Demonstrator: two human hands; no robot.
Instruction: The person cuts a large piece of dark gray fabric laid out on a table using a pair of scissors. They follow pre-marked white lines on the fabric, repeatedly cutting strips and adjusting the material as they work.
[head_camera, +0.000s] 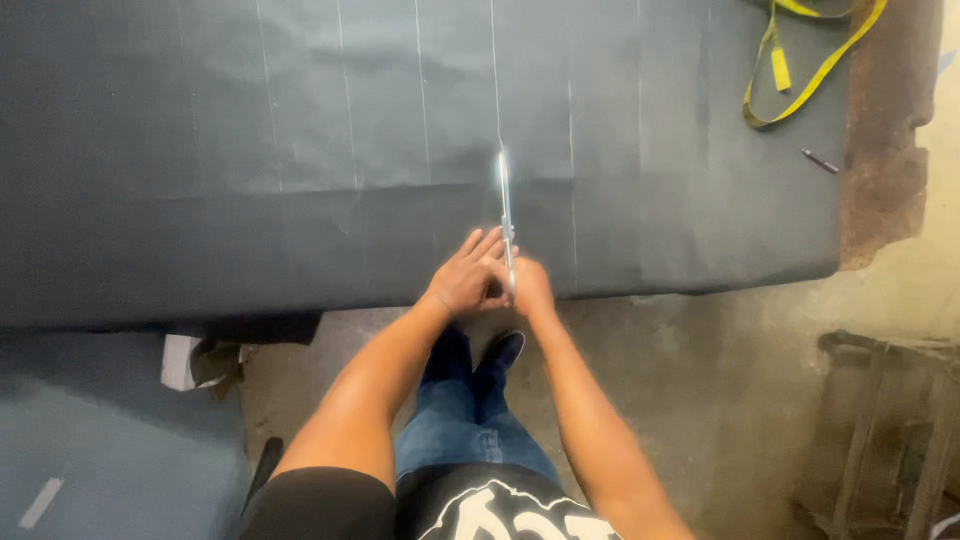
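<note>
- A dark sheet of material (300, 150) covers nearly the whole worktop, from the left edge to near the right edge, and hangs a little over the near edge. Thin pale lines run across it from the far edge toward the near one.
- A bare, rust-brown strip of the worktop (885, 170) shows along the right edge, past the sheet.
- A yellow measuring tape (800, 70) lies looped at the far right corner, partly on the sheet.
- The left hand (465, 280) rests at the near edge, around the middle, its fingers stretched forward and close together, flat on the sheet and touching the right hand.
- The right hand (530, 285) sits just beside it, fingers curled tight around the handles of the scissors (505, 205).
- The scissors' bright blades point away from the person, lying along one of the pale lines, a short way in from the near edge.
- A small dark pen (820, 161) lies near the right edge, below the tape.
</note>
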